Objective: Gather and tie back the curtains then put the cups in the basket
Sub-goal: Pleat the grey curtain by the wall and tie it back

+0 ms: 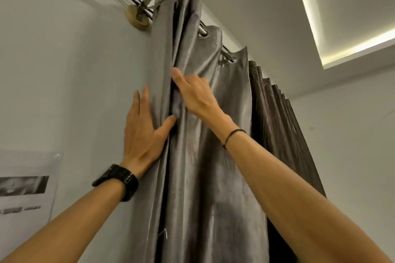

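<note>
I'm looking up through the head camera at the grey curtain (203,188), bunched at the wall end of its rod (202,27). The left hand (143,132) lies flat on the outer folds, fingers straight and thumb spread onto a pleat. I judge it is pinning the gathered cloth to the wall. The right hand (194,96) reaches into the next fold. Its fingers are hidden behind fabric, so I cannot tell whether they curl.
</note>
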### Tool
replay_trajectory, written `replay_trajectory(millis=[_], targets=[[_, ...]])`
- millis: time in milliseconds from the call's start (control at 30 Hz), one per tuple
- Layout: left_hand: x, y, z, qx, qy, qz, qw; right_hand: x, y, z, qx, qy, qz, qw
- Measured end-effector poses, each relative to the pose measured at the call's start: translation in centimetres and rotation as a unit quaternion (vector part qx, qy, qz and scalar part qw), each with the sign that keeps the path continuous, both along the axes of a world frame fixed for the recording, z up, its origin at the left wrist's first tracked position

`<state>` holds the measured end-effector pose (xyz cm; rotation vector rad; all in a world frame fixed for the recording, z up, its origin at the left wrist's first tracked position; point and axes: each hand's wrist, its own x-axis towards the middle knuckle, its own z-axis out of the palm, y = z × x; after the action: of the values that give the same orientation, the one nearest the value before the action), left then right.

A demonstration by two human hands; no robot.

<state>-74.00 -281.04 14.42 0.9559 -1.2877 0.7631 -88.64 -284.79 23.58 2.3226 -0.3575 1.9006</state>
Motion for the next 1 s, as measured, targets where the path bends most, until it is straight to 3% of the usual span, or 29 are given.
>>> replay_trajectory(millis=[67,133,200,233,300,367,533,633,700,733,833,900,1000], targets=[[-0.4,-0.4,-0.8,0.028,0.001,-0.012,1.0,-2.1,-4.7,-2.0,0.06,-0.095,-0.012,0.994],[-0.7,-0.7,-1.2,0.037,-0.011,-0.008,0.999,-3.6,-9.5,-3.1,0.151,-0.186,-0.115,0.964],[-0.8,-1.1,-1.2,0.036,-0.024,0.003,0.999,-4.7,-13.2,-4.5,0.238,-0.159,-0.195,0.938],[-0.8,-1.2,-1.1,0.039,-0.027,0.006,0.999,-5.0,-14.2,-5.0,0.271,-0.143,-0.171,0.937],[-0.8,-1.5,-1.1,0.044,-0.029,0.01,0.999,-5.0,-15.8,-5.8,0.319,-0.141,-0.026,0.937],[-0.9,-1.5,-1.2,0.045,-0.034,0.02,0.998,-4.5,-15.8,-5.6,0.321,-0.145,0.075,0.933],[-0.4,-0.4,-1.7,0.05,-0.036,0.043,0.997,-1.9,-13.5,-3.5,0.175,-0.171,-0.041,0.969],[0.4,0.3,-1.7,0.041,-0.028,0.037,0.998,0.6,-6.6,-1.3,0.009,-0.142,0.059,0.988],[0.9,0.3,-1.5,0.019,-0.029,0.023,0.999,1.9,-1.3,0.1,-0.105,-0.098,0.073,0.987],[1.0,0.2,-1.3,0.007,-0.028,0.016,0.999,2.4,0.2,0.8,-0.13,-0.07,0.063,0.987],[0.4,0.1,-1.6,0.002,0.016,-0.022,1.0,2.1,0.4,1.1,-0.086,0.003,0.057,0.995],[-0.1,0.2,-2.1,0.006,0.036,-0.032,0.999,1.1,-1.1,-0.9,-0.114,-0.032,-0.014,0.993],[-0.7,0.3,-3.0,0.019,0.015,-0.03,0.999,-1.3,-3.9,-4.8,-0.13,-0.198,-0.126,0.963]])
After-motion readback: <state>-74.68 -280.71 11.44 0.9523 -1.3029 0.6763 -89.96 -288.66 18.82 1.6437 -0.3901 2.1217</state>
